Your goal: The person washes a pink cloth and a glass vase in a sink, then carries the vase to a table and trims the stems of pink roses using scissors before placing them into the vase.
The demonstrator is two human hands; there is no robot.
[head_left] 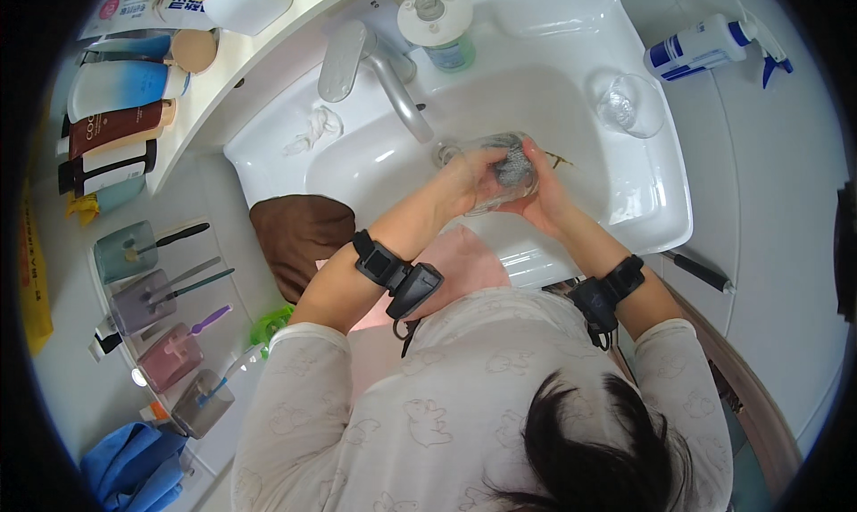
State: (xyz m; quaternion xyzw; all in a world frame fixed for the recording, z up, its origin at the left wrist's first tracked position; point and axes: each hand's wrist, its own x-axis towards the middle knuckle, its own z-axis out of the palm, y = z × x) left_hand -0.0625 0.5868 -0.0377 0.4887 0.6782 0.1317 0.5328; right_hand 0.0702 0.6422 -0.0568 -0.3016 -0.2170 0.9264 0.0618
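Over the white sink basin point(571, 92), a clear glass point(489, 201) lies on its side between my two hands. My left hand point(471, 178) is closed around the glass from the left. From the right, my right hand point(546, 191) grips the glass, with its thumb beside a grey metal scouring pad point(515, 167). The pad shows at the upper part of the glass; whether it is inside or against the outside I cannot tell. Just right of my right hand, a thin brown-gold piece point(561, 160) is visible in the basin. My palms hide part of the glass.
A silver faucet point(402, 97) reaches over the basin, with a soap dispenser point(437, 30) behind. Another clear glass point(629, 106) sits at the right rim, near a spray bottle point(701, 49). A crumpled white item point(314, 130) and brown cloth point(303, 240) are left. Toothbrush cups point(143, 302) line the wall.
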